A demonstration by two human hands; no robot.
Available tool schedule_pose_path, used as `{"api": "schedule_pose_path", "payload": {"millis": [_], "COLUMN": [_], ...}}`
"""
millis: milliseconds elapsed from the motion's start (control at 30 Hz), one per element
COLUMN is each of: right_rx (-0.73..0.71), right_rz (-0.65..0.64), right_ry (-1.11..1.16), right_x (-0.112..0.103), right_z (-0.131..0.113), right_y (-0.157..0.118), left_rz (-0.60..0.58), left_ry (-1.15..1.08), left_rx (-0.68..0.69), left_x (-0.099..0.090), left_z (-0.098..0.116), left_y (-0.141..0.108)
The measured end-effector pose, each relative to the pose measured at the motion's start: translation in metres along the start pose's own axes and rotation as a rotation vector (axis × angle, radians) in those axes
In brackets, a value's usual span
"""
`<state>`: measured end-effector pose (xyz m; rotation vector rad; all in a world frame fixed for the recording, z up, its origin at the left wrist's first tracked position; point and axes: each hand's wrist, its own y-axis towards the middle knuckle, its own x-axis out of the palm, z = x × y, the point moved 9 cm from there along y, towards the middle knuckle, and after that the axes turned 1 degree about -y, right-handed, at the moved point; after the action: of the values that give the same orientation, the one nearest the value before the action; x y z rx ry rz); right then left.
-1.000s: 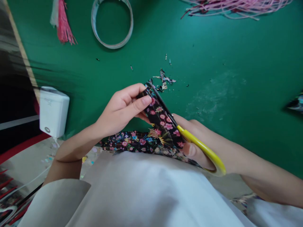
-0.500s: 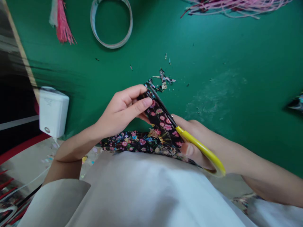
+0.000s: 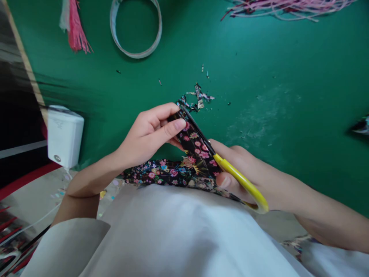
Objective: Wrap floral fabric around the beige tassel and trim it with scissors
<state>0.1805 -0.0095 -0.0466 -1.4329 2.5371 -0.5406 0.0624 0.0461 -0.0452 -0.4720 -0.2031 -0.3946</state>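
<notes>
Between the thumb and fingers of my left hand is pinched the upper end of a black fabric strip printed with colourful flowers. The strip folds back near my body, where more of it lies along the table edge. My right hand grips yellow-handled scissors, thumb through the near loop. Their dark blades lie along the strip's right edge, with the tips close to my left fingertips. Just beyond the tips are small fabric scraps on the green table.
A roll of tape lies at the back left, beside a pink tassel. Pink cords are heaped at the back right. A white box-shaped device with a cable stands at the left edge. A dark object sits far right.
The scissors' yellow handle and my right thumb have shifted slightly left, and the blades have closed further along the strip's edge. My left hand keeps its hold.
</notes>
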Motion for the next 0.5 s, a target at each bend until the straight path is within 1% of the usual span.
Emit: {"api": "schedule_pose_path", "payload": {"millis": [200, 500], "right_rx": [0.061, 0.058], "right_rz": [0.023, 0.061], "right_ry": [-0.027, -0.011], "right_x": [-0.0032, -0.0038], "right_z": [-0.0015, -0.0026], "right_y": [0.0007, 0.0014], "left_rz": [0.009, 0.018], "left_ry": [0.035, 0.000], "left_rx": [0.000, -0.015], "left_x": [-0.0010, -0.0020], "left_z": [0.0008, -0.0014], "left_y": [0.0001, 0.0008]}}
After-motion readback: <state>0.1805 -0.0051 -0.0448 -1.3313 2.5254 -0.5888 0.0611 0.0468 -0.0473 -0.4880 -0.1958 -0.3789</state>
